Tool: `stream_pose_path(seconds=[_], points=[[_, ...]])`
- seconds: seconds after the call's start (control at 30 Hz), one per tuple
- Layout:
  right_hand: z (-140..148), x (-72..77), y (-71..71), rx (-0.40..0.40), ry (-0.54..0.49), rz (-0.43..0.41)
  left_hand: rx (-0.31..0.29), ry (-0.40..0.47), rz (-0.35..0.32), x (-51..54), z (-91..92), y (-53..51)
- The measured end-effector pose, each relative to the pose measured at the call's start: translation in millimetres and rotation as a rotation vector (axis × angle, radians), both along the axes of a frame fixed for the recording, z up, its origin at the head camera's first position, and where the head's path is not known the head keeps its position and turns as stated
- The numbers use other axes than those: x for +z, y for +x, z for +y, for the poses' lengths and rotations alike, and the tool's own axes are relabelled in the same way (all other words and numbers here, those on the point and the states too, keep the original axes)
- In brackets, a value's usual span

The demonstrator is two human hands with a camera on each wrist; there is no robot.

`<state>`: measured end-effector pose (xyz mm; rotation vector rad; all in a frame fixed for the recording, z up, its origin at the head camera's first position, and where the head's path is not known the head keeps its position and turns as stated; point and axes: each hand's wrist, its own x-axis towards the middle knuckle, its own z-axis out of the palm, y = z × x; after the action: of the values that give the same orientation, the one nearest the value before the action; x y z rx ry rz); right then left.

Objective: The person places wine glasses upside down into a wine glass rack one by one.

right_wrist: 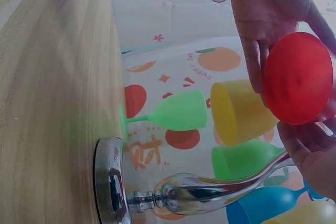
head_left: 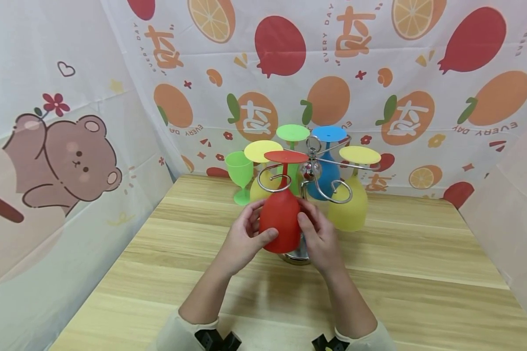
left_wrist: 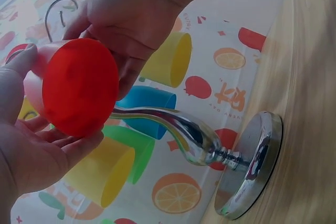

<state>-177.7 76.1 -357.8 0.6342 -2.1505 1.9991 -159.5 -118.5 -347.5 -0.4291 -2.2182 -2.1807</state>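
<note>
A red plastic goblet (head_left: 280,222) hangs upside down at the front of a chrome stemware rack (head_left: 311,170), its stem beside a curled wire hook (head_left: 272,184). My left hand (head_left: 244,239) grips the bowl from the left, thumb on its front. From the right, my right hand (head_left: 319,236) holds the same bowl between thumb and fingers. In the left wrist view the goblet's round mouth (left_wrist: 81,87) faces the camera, with both hands around it. The right wrist view also shows that red mouth (right_wrist: 298,78) between the hands.
Upside-down on the rack are a yellow goblet (head_left: 263,152) at left, a light green one (head_left: 293,132), a blue one (head_left: 329,165) and another yellow one (head_left: 349,204). An upright green goblet (head_left: 240,170) stands behind left on the wooden table (head_left: 404,273). The rack's round base (left_wrist: 252,166) rests there too.
</note>
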Motion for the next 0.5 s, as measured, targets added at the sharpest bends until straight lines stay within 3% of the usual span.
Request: stream_pose_path(seconds=[0.5], points=[[-3.1,-5.2,-1.2,-0.049,0.089,0.085,-0.021,-0.067,-0.026,1.9,-8.1,-1.5]])
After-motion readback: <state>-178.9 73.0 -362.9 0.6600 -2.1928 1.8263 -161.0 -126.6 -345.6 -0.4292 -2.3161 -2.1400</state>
